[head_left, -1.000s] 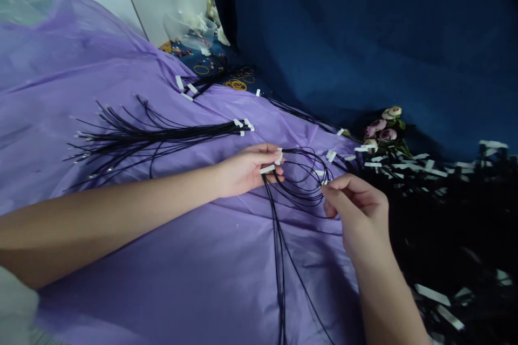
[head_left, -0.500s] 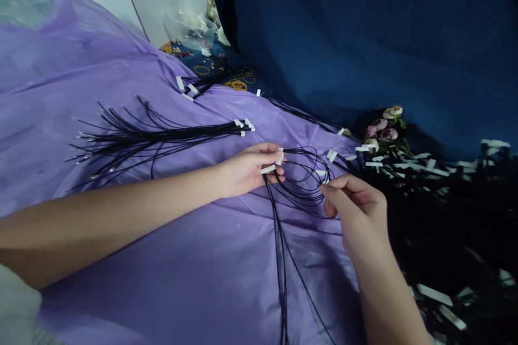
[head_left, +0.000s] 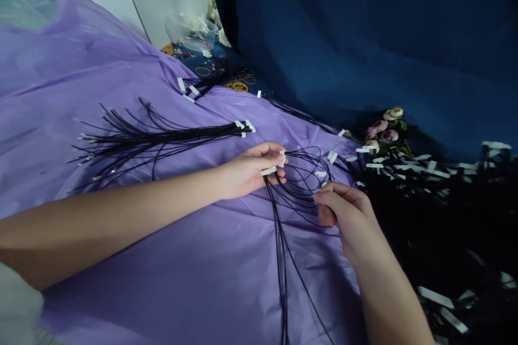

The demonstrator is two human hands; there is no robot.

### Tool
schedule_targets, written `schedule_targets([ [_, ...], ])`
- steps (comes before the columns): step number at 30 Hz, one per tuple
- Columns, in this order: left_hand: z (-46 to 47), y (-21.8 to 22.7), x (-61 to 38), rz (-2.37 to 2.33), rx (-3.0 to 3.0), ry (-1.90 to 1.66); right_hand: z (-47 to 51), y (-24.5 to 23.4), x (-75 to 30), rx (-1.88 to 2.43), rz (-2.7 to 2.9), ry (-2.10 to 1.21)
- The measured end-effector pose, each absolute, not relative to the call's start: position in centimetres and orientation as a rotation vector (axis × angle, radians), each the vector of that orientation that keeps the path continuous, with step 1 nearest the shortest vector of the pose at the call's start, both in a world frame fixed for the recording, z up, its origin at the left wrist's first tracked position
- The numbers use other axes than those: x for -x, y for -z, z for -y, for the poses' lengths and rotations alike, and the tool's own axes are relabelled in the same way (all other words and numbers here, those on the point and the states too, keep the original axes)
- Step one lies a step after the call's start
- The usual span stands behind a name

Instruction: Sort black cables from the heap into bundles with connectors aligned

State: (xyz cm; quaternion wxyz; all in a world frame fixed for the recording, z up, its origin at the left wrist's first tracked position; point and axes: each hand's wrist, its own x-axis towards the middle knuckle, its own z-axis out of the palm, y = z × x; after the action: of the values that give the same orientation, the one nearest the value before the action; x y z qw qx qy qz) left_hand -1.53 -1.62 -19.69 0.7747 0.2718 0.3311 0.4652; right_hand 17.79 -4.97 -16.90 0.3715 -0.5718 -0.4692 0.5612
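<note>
My left hand [head_left: 249, 170] is closed in a pinch on a bunch of thin black cords [head_left: 280, 237] by their white tags, over the purple sheet [head_left: 121, 91]. The cords loop to the right and trail down toward me. Just to the right, my right hand [head_left: 343, 213] is curled, with thumb and fingers pinched on one black cord at the edge of the loop. A second bunch of black cords [head_left: 154, 137] with white tags lies spread flat on the sheet, behind my left forearm.
A large heap of black cords with white tags [head_left: 437, 199] fills the right side. Small pink fabric roses [head_left: 382, 129] lie at its back edge. Behind are a dark blue cloth [head_left: 364, 38], a clear plastic bowl [head_left: 190, 29] and yellow rubber bands [head_left: 237, 85].
My right hand has slid a little left and down along the loop of cords. My left hand has stayed where it was, still pinching the tagged ends.
</note>
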Motion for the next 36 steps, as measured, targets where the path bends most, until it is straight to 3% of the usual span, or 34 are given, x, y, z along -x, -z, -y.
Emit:
schedule_targets([
  [3, 1.6, 19.8, 1.6, -0.702, -0.604, -0.997, 5.1, 16.9, -17.7, 1.452, 1.299, -1.363],
  [14, 1.8, 20.2, 1.6, -0.679, -0.796, -0.907, 5.4, 17.8, -17.1, 1.199, 1.951, -0.531],
  [36, 1.9, 20.7, 1.6, -0.669, -0.948, -0.859, 5.5, 18.6, -16.9, 1.138, 2.171, -0.208],
])
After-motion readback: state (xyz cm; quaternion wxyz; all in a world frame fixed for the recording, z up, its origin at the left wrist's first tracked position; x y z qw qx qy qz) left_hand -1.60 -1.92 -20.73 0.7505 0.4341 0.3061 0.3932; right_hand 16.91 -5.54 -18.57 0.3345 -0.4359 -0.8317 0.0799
